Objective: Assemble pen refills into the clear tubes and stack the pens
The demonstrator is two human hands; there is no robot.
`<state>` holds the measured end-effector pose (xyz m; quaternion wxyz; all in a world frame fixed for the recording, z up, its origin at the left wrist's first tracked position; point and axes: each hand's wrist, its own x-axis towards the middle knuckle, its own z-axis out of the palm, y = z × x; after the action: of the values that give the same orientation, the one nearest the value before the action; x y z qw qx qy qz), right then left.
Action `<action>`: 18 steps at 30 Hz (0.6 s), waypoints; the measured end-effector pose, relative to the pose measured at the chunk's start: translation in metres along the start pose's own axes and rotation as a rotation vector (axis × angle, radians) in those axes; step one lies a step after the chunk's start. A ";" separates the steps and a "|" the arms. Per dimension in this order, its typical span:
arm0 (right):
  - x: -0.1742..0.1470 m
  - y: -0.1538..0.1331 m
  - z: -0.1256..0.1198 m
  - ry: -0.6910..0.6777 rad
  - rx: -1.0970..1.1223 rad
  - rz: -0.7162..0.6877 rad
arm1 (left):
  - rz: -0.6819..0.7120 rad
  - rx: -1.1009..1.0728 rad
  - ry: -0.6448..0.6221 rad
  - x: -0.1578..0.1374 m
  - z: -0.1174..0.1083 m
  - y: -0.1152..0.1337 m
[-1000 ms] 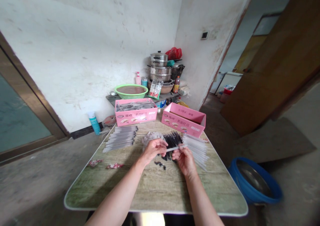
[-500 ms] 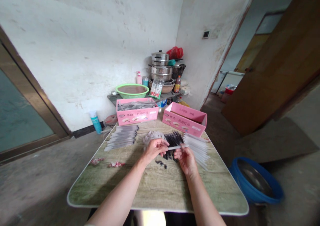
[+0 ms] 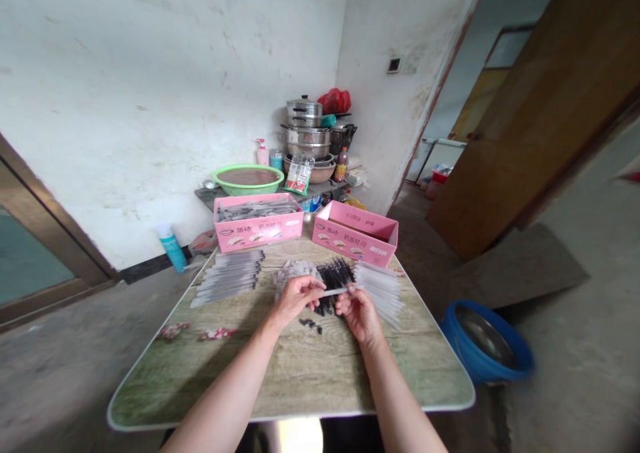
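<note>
A slim whitish pen barrel (image 3: 334, 293) is held level between my two hands over the middle of the table. My left hand (image 3: 299, 298) pinches its left end. At its right end are the closed fingers of my right hand (image 3: 361, 314). Just beyond lie a heap of thin black pen parts (image 3: 336, 271) and a mound of small greyish pieces (image 3: 295, 270), partly behind my left hand. A few short black pieces (image 3: 311, 324) lie nearer me. Pale translucent tubes (image 3: 379, 286) are spread right of my right hand. To the left, dark-ended pens (image 3: 227, 279) form a row.
Across the table's (image 3: 300, 386) far side stand a pink box (image 3: 260, 231) filled with pens and another pink box (image 3: 356, 245). Behind them a shelf carries a green basin (image 3: 249, 187) and stacked pots (image 3: 307, 136). A blue tub (image 3: 450, 346) stands on the floor at right.
The view has turned slightly right, so the scene sits further left in the picture. Both hands still hold the pen barrel, with the gap between their fingers a little smaller.
</note>
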<state>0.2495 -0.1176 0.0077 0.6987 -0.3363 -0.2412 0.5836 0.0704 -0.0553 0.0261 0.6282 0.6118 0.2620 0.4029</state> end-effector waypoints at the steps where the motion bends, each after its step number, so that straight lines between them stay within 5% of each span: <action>1: 0.000 0.000 0.000 0.010 0.006 -0.002 | 0.005 -0.005 0.011 0.001 -0.001 -0.001; 8: 0.002 -0.001 -0.005 0.065 0.055 -0.029 | 0.097 0.280 0.169 0.004 -0.014 -0.011; 13: 0.004 0.000 -0.010 0.069 0.086 -0.069 | 0.283 0.754 0.039 -0.001 -0.016 -0.009; 18: 0.005 0.000 -0.011 0.072 0.097 -0.063 | 0.268 0.925 -0.060 -0.004 -0.016 -0.011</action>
<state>0.2586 -0.1153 -0.0001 0.7405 -0.3149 -0.1978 0.5597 0.0577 -0.0490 0.0125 0.2401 0.8668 0.3143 0.3037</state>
